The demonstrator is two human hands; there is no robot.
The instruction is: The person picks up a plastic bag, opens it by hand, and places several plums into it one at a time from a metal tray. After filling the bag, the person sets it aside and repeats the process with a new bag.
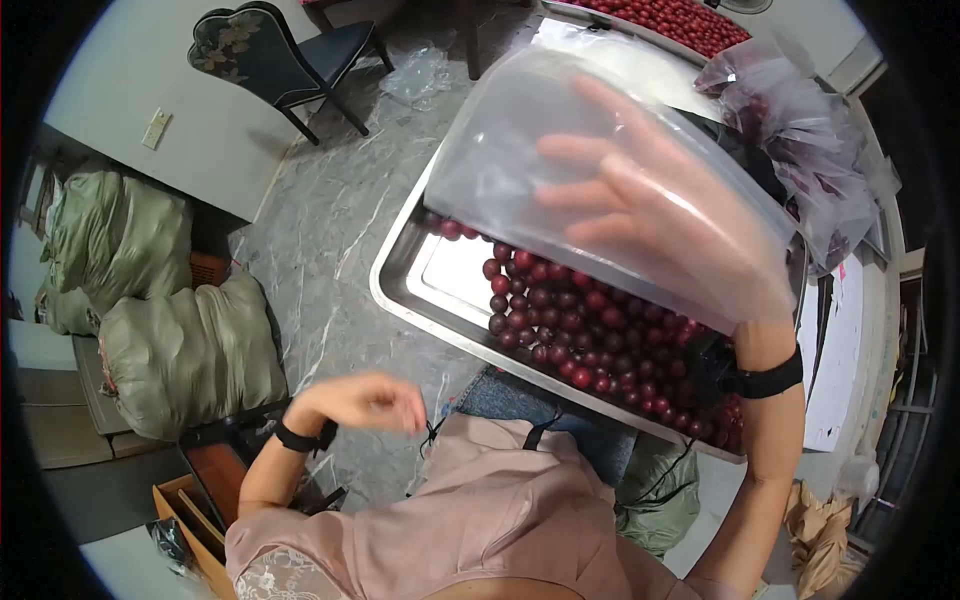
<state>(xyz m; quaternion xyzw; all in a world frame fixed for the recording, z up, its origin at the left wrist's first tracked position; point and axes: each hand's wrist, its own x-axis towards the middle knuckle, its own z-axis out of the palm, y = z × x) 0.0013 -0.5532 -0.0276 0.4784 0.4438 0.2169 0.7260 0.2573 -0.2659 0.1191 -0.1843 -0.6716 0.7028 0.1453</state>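
My right hand [640, 200] is inside a clear plastic bag [480, 150], with its fingers stretched out and spread apart. The bag covers the hand down to about the wrist and spans the upper part of a metal tray [405, 290]. Glossy dark red, cherry-like balls [560, 310] fill much of the tray, mostly its middle and right side. My left hand [370, 402] hovers left of the tray, near my lap, blurred by motion. Its fingers are loosely bent, and nothing shows in them.
More red balls lie in another tray [660, 25] at the far end. Filled clear bags [810, 150] stand at the right. Large green sacks [195, 355] are piled on the left. A dark chair [290, 60] stands on the grey floor [320, 230], near a crumpled plastic bag [415, 78].
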